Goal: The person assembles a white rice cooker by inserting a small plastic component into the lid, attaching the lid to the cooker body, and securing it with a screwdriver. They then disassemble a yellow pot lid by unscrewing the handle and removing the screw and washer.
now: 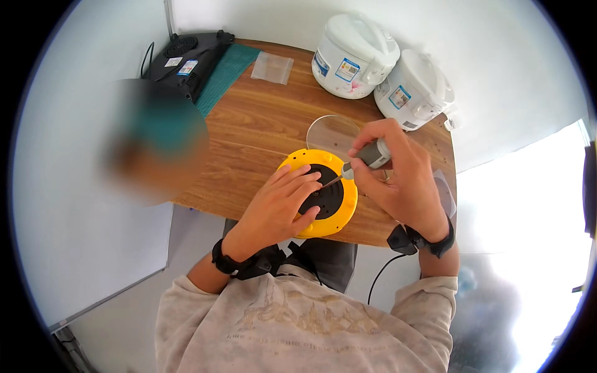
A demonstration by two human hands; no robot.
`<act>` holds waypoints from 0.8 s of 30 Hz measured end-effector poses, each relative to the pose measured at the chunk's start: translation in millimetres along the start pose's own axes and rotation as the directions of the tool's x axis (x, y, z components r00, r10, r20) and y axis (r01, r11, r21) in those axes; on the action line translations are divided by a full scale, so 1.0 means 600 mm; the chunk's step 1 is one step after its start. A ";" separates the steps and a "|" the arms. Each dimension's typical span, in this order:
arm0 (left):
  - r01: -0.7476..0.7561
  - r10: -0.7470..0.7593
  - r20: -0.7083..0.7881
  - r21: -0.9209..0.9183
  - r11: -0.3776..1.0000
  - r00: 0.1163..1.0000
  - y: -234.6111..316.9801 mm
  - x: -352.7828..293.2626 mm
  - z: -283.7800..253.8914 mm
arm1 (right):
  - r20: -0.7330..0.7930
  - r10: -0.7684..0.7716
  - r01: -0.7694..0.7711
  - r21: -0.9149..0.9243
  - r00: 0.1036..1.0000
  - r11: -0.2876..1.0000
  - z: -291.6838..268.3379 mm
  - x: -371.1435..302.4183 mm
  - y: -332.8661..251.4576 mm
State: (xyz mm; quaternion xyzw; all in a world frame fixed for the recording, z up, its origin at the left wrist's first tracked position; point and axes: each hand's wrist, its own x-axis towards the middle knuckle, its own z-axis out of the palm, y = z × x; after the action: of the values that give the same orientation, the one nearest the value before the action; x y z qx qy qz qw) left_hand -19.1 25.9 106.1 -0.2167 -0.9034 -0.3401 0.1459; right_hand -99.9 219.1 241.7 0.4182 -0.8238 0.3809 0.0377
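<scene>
A round yellow case (346,216) with a black disc (333,198) in its middle lies at the near edge of the wooden table. My left hand (280,202) rests on it, fingers stretched out and spread over the yellow rim and the black disc. In my closed right hand (398,177) is a screwdriver (374,154) with a grey handle. Its thin shaft slants down to the left, and the tip comes to the black disc beside my left fingertips. Whether the tip sits in a screw is too small to tell.
Behind the case lies a clear round plate (331,129). Two white rice cookers (354,56) stand at the back right. A clear plastic bag (272,67), a green mat (225,78) and a black appliance (189,59) are at the back left. A blurred patch covers the table's left side.
</scene>
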 end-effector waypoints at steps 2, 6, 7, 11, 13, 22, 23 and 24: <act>0.009 -0.009 0.000 0.004 1.000 1.000 0.001 -0.002 0.000 | 0.009 -0.013 0.013 -0.001 1.000 1.000 0.004 0.003 0.000; 0.009 -0.009 -0.002 0.008 1.000 1.000 0.006 0.000 -0.003 | 0.015 -0.040 0.040 -0.002 0.999 0.999 0.003 0.003 0.013; 0.011 -0.011 -0.002 0.008 1.000 1.000 0.006 -0.001 -0.003 | 0.032 -0.028 0.027 0.013 0.999 1.000 0.000 0.002 0.013; 0.019 -0.019 -0.002 0.007 1.000 1.000 0.004 -0.004 -0.001 | 0.095 0.008 -0.010 0.025 0.995 1.000 -0.008 0.001 -0.006; 0.014 -0.014 0.001 0.009 1.000 1.000 0.004 -0.004 0.000 | 0.078 0.002 -0.005 0.030 0.997 1.000 -0.006 -0.002 -0.005; 0.004 -0.005 0.007 0.051 0.999 1.000 0.002 -0.005 0.005 | -0.075 0.234 -0.220 0.162 0.969 0.962 -0.009 -0.006 0.056; 0.003 -0.003 0.003 0.051 0.999 1.000 0.001 -0.005 0.005 | -0.087 0.236 -0.215 0.197 0.968 0.956 -0.010 -0.006 0.060; 0.003 -0.003 0.000 0.050 0.999 1.000 0.001 -0.006 0.006 | -0.082 0.234 -0.213 0.211 0.969 0.954 -0.010 -0.007 0.065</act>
State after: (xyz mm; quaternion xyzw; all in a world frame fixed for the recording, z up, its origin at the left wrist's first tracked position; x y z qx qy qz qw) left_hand -15.9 27.8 102.4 -0.2114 -0.9120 -0.3175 0.1508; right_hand -126.7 239.8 221.1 0.3032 -0.8201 0.4853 -0.0043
